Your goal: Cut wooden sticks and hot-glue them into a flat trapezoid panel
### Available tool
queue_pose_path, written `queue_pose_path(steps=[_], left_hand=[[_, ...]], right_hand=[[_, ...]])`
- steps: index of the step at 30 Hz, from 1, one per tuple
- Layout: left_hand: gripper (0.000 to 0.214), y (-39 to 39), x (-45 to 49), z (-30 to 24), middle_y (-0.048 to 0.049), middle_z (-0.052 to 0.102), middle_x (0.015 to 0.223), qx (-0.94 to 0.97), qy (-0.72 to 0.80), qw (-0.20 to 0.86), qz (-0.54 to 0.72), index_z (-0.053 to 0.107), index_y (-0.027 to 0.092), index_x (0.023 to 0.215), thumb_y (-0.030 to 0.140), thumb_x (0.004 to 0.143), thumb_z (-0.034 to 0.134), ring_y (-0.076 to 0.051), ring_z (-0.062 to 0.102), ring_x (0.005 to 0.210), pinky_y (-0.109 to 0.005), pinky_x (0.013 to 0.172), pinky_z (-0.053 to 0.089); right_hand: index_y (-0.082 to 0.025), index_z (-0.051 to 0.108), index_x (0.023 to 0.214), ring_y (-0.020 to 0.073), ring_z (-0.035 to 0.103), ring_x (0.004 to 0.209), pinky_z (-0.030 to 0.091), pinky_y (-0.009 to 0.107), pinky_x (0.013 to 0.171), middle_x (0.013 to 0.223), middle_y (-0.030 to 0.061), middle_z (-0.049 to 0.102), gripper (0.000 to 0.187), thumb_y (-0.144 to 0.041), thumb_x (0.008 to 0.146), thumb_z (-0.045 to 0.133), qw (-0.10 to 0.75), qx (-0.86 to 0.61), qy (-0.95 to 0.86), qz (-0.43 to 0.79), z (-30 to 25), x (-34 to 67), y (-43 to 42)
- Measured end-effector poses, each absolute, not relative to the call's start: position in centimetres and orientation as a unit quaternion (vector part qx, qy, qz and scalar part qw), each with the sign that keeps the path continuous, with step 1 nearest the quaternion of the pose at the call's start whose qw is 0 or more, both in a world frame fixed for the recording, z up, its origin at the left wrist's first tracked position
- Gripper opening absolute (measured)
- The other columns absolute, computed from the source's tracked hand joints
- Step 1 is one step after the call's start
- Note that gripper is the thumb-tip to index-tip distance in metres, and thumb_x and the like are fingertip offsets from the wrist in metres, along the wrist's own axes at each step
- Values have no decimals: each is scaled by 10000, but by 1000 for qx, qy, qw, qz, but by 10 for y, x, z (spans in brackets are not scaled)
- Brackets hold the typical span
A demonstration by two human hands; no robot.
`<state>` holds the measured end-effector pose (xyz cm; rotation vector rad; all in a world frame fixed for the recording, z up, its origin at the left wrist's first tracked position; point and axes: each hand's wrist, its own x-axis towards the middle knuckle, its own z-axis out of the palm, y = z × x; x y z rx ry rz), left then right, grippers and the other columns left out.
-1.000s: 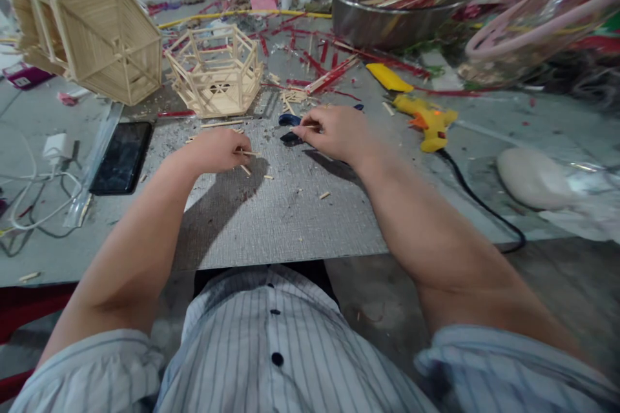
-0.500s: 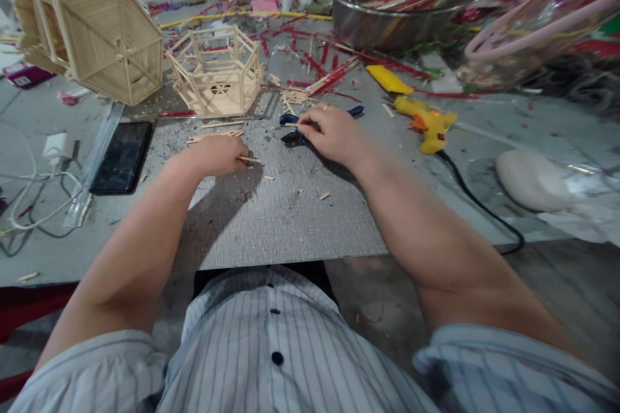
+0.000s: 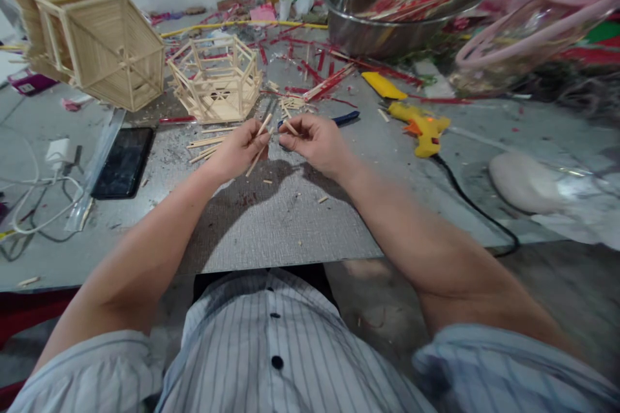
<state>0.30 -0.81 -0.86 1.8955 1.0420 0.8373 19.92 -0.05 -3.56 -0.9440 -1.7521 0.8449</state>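
Two thin wooden sticks (image 3: 263, 124) cross in my left hand (image 3: 241, 150), pinched between thumb and fingers. A short wooden stick (image 3: 290, 128) is gripped by my right hand (image 3: 316, 142), close beside the left one. Both hands are raised a little over the grey table mat (image 3: 285, 232). Behind my right hand lie pliers with a dark blue handle (image 3: 347, 118), mostly covered by it. Loose sticks (image 3: 206, 143) rest left of my left hand. Just beyond stands an open six-sided stick frame (image 3: 217, 87).
A larger stick model (image 3: 119, 55) leans at the left, near a phone (image 3: 123, 163) and a white charger (image 3: 59, 151). On the right are a yellow glue gun (image 3: 423, 129) with a black cord, a steel bowl (image 3: 378, 39) of red sticks, and a pink-handled basket (image 3: 508, 39).
My left hand has lifted sticks off the mat and moved right and up. My right hand has come left from the pliers with its short stick, so the hands are nearly together.
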Motion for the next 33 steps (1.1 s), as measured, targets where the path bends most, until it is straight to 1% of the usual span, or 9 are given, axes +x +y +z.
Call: queue_pose_path(steps=[6,9,13,15,20,23,27,30,33], left_hand=[[283,-14,12,-11,55,540,526,736,393,450,319,441,214,738,188,1009,519,-81,456,452,-219,509,340],[312,-17,13,-8,41,562,540,734,399,467,291,476,190,718,184,1029,478,-65,494,465,-196,505,357],[285,-21,15,-4,44,577,546,711,403,517,255,545,165,794,207,1052,432,-64,550,466,-177,507,403],[259,-23,16,-3,42,592,544,694,411,536,250,562,163,820,218,1047,448,-70,567,457,-179,500,420],[264,-21,16,-8,10,658,591,660,421,565,259,556,176,731,230,989,563,-95,619,472,-201,500,464],[244,-19,16,-10,-6,686,631,638,415,580,289,584,166,724,253,941,655,-100,644,517,-210,538,501],[244,-17,15,-9,-25,718,709,580,428,574,388,637,148,787,344,886,743,-103,678,616,-211,608,538],[287,-17,14,-7,-26,723,758,539,440,564,444,656,155,811,410,844,783,-124,705,713,-233,675,564],[302,-17,15,-8,-24,717,786,516,444,569,462,672,162,809,433,816,803,-150,718,796,-264,716,578]], right_hand=[[-185,640,764,132,539,693,464,299,676,724,0,620,204,-346,759,766,471,-374,-691,401,-31,194,-8],[-197,622,768,122,525,664,449,281,635,698,-9,611,201,-349,778,753,474,-377,-677,418,-28,195,-9],[-204,610,791,114,515,625,436,271,595,667,-13,603,208,-366,804,740,477,-368,-665,442,-24,194,-12],[-206,598,785,112,508,612,428,272,583,650,-17,589,223,-376,807,742,476,-370,-661,447,-24,194,-12],[-228,575,797,108,488,616,425,284,592,670,-26,558,272,-429,819,757,466,-379,-659,453,-27,192,-12],[-250,533,860,87,414,538,366,279,519,714,-41,545,261,-462,893,681,494,-376,-619,481,-28,190,-11],[-251,478,864,72,388,457,310,261,444,687,-60,527,159,-356,959,551,532,-371,-541,535,-28,188,-10],[-239,483,826,75,464,471,384,242,467,653,-59,560,207,-341,909,643,504,-379,-555,543,-29,187,-11],[-223,548,836,85,515,477,431,247,476,673,-35,625,281,-426,848,742,478,-379,-591,528,-32,185,-13]])
